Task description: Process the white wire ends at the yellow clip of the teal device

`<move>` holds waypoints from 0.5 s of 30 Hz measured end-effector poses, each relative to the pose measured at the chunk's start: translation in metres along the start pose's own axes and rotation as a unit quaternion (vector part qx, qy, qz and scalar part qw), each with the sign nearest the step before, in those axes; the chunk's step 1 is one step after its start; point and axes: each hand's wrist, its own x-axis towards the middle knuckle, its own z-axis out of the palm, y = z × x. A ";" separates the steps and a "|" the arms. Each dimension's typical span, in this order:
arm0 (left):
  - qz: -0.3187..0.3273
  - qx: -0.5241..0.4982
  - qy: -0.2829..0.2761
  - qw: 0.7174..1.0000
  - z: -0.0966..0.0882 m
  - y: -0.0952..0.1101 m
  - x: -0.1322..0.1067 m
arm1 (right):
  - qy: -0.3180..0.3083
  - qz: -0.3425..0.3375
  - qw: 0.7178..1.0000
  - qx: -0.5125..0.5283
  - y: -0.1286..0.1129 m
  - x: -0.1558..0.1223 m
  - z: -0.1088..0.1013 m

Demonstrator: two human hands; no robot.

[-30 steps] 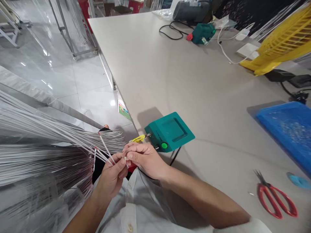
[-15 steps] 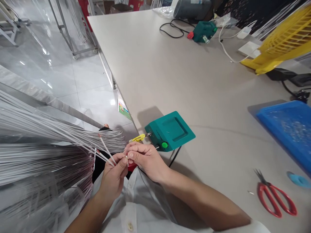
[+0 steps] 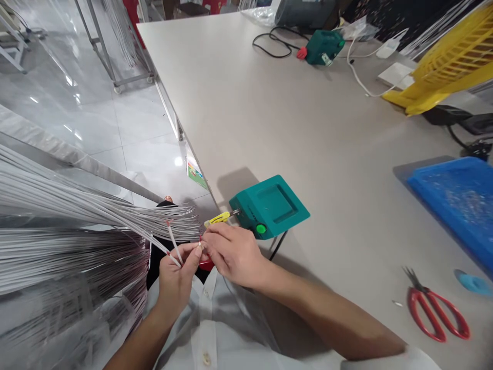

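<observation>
Close in front of my body, my left hand [image 3: 181,270] is closed on a few white cables [image 3: 175,246], and their ends run between its thumb and fingers. My right hand [image 3: 235,253] meets it, fingers pinched at a cable tip; what exactly it grips is hidden. A small bit of red shows by the fingertips. A large bundle of white cables [image 3: 96,205] lies to the left, its loose ends just beyond my left hand. Just past my right hand is a green device [image 3: 275,205] with a green button and a yellow clip [image 3: 218,219] at its side.
Red-handled scissors [image 3: 431,308] and a light-blue ring-shaped thing [image 3: 473,282] lie on the table [image 3: 339,169] at right, near a blue tray [image 3: 458,200]. A yellow fan [image 3: 450,61] and another green device [image 3: 325,47] stand farther back. The table's left edge drops to the floor.
My right hand has turned slightly, its fingers curling further over the fingertips of my left hand. The cable pieces in my left hand have shifted a little.
</observation>
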 end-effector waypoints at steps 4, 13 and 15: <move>0.002 0.020 0.025 0.999 0.005 0.000 0.000 | -0.036 -0.143 0.980 -0.136 0.006 0.003 -0.006; 0.004 -0.020 0.024 1.000 -0.005 -0.001 0.007 | -0.080 -0.013 0.997 0.016 0.001 -0.004 -0.019; 0.003 -0.024 0.004 1.000 -0.005 -0.001 0.006 | -0.052 0.059 0.993 0.090 0.000 -0.003 -0.019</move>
